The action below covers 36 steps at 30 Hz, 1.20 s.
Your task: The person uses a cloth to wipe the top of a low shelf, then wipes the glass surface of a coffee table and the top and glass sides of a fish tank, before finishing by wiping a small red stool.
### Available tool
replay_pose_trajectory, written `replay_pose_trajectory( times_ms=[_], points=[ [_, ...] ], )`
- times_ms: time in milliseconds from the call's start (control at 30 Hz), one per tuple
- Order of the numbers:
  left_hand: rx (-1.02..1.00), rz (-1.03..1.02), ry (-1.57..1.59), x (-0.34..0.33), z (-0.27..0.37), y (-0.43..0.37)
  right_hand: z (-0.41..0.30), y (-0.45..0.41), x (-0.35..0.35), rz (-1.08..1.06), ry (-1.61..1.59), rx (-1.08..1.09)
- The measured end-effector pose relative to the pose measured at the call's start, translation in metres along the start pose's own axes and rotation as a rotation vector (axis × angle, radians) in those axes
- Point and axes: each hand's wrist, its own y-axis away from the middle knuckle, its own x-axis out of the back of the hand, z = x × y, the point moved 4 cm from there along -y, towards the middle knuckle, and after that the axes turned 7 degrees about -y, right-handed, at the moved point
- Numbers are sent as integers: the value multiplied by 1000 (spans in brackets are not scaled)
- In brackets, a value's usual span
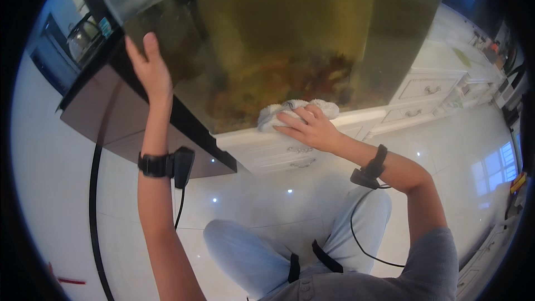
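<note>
A large glass aquarium (292,29) with murky greenish-brown water stands before me on a white cabinet (246,146). My right hand (311,129) presses on a bunched white cloth (271,115) at the tank's bottom front edge, fingers spread over it. On the left, my left hand (152,69) is raised beside the tank's left corner, thumb and fingers apart, holding nothing. Whether its fingers touch the glass I cannot tell. Both forearms wear black straps with small black devices and cables.
A dark-topped cabinet (100,56) holds an electric kettle (83,39) at the left. White drawers (428,88) stand to the right of the tank. My bent knees are above the shiny tiled floor (259,205), and a black cable hangs by my right arm.
</note>
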Motion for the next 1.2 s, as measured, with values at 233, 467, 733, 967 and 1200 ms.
replay_pose_trajectory(
  times_ms=[233, 467, 733, 967, 1200],
  points=[
    [336, -100, 228, 19, -18, 54, 73, 9, 76, -42, 178, -246],
    [275, 5, 77, 12, -8, 61, 129, 9, 144, 640, 275, -742],
    [237, 37, -52, 13, -3, 62, 23, -87, 43, 371, 210, -240],
    [168, 86, -56, 15, -21, 69, -16, 11, -10, -126, 62, -38],
    [166, 96, -74, 15, -7, 63, 83, 11, 92, 467, 128, -478]
  ],
)
